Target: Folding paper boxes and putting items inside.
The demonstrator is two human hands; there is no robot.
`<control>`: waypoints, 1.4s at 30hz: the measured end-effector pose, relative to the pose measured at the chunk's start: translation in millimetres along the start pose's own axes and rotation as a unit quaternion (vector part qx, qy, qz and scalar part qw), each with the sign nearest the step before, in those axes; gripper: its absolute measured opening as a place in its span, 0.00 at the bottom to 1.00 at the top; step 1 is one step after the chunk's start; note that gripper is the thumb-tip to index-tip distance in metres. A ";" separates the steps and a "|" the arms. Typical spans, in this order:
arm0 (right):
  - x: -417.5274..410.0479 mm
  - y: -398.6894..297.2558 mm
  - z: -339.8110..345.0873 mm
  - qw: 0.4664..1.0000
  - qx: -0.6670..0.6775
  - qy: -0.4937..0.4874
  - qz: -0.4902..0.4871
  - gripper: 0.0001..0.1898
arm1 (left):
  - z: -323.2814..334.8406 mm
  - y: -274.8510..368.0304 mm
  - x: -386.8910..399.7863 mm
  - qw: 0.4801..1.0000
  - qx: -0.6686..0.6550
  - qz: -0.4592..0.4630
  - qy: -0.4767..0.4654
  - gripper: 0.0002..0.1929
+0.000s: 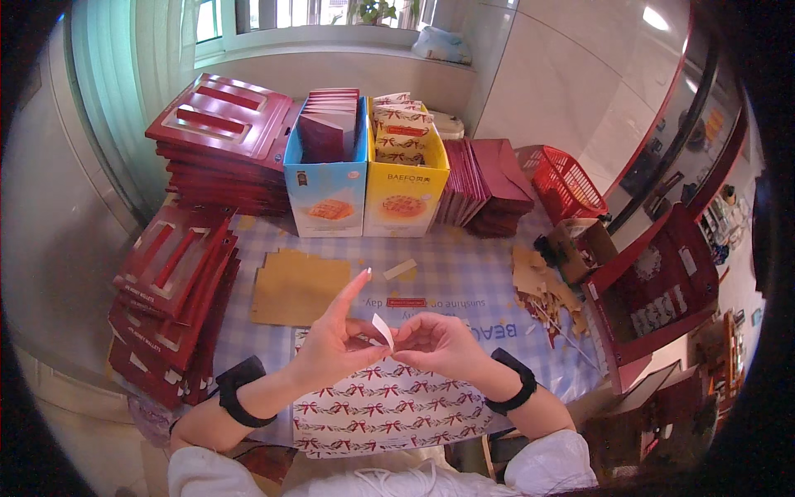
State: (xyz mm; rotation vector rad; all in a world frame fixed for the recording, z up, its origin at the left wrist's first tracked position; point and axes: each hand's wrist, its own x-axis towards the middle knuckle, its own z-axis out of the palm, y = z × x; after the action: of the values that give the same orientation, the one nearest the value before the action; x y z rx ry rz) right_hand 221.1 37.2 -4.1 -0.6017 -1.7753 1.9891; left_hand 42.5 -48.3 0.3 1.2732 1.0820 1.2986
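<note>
A small white paper strip [382, 331] stands bent upward between my two hands, its lower end at the meeting fingertips. My left hand [332, 348] pinches it, with the index finger stretched away. The curled fingers of my right hand [442, 345] pinch the strip's base from the other side. Below both hands lies a white sheet [388, 416] printed with red bows and green garlands, partly hidden by them. Just beyond are a small red label [407, 302] with writing and a white strip [400, 269]. A brown card piece [301, 286] lies to the left.
Stacked maroon folders [174, 267] rise on the left. At the back stand a blue box [329, 199], a yellow box [404, 202] and maroon envelopes [490, 180]. On the right are torn brown scraps [546, 289], a red basket [568, 180] and an open maroon box [658, 279].
</note>
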 end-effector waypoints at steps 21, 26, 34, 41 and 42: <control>-1.3 -0.9 3.4 0.997 -0.067 0.026 0.019 0.11 | 2.1 -1.9 -0.2 1.000 -0.003 0.007 0.007 0.44; 0.1 8.6 2.3 0.993 -0.097 0.067 -0.011 0.11 | 3.2 -7.5 -0.4 1.000 0.006 0.018 0.008 0.43; -2.1 -0.9 11.2 0.970 -0.220 0.078 -0.073 0.12 | 5.6 -13.3 -3.9 0.995 0.083 0.017 0.048 0.41; -3.7 3.7 14.0 0.946 -0.285 0.123 -0.093 0.13 | 10.4 -11.8 -5.3 0.988 0.125 0.066 0.057 0.40; -4.2 2.8 14.4 0.946 -0.285 0.123 -0.094 0.13 | 10.7 -11.1 -6.1 0.985 0.142 0.073 0.058 0.40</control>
State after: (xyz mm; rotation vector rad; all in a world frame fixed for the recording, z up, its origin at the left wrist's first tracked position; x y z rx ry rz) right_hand 216.4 22.7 -5.2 -0.7787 -2.1507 1.2016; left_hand 53.6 -53.4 -10.8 1.5270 1.3112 1.3779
